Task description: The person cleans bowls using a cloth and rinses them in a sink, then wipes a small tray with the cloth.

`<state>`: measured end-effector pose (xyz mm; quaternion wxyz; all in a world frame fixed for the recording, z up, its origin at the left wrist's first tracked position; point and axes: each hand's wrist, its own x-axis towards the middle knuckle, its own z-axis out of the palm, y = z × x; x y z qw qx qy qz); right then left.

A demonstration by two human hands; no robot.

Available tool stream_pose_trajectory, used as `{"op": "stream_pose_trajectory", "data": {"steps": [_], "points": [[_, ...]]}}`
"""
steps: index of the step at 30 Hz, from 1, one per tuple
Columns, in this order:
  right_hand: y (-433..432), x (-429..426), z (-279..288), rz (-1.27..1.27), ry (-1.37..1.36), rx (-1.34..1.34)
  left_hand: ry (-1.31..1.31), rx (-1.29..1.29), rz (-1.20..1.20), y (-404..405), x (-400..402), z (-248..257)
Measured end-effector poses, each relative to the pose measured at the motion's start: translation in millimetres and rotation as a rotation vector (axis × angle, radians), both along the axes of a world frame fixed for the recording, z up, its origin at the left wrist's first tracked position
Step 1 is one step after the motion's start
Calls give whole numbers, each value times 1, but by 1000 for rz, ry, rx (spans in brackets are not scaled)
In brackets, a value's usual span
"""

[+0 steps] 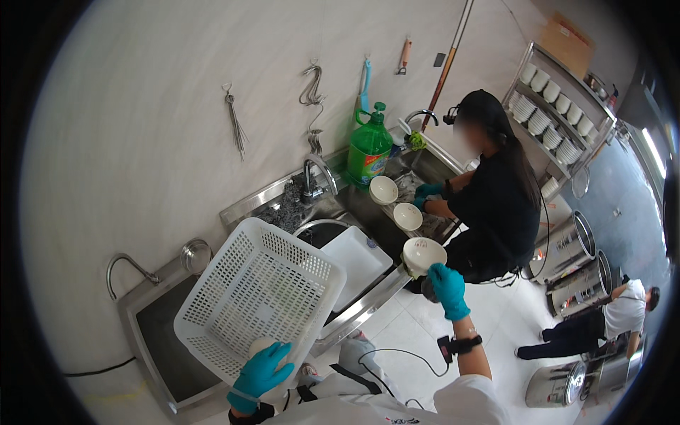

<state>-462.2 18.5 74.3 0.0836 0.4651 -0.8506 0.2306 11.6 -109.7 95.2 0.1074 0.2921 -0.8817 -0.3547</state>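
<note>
Both of my hands wear teal gloves. My right hand (449, 289) grips the rim of a white bowl (423, 256) near the sink's front edge; some green material shows under the bowl. My left hand (261, 374) is at the near end of a white perforated plastic basket (255, 287), over a pale rounded thing (264, 346), probably a bowl, partly hidden by the fingers. Beyond my right hand, two more white bowls (383, 190) stand at the sink, beside a co-worker's gloved hands (429, 192).
A white tray (358, 260) lies beside the basket. A faucet (317, 178) and a large green detergent bottle (369, 146) stand along the wall. A co-worker in black (499, 191) stands close on the right. Steel drums (571, 249) and another person (611, 319) are farther right.
</note>
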Motion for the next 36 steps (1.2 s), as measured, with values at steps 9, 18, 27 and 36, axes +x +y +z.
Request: {"op": "stream_pose_trajectory", "data": {"steps": [9,18,27,36], "points": [[-110,-172,-89,22,95,-14,-365,-102,539,55,-4,-85],[-149,-235,-159,251,-35,83,-519,2,802,86,-127,-82],[-146,-235,-158,367,-73,199,-698,-9,970,106,-172,-80],[-138,-241,-167,360,-142,281,-711,12,981,102,-170,-91]]}}
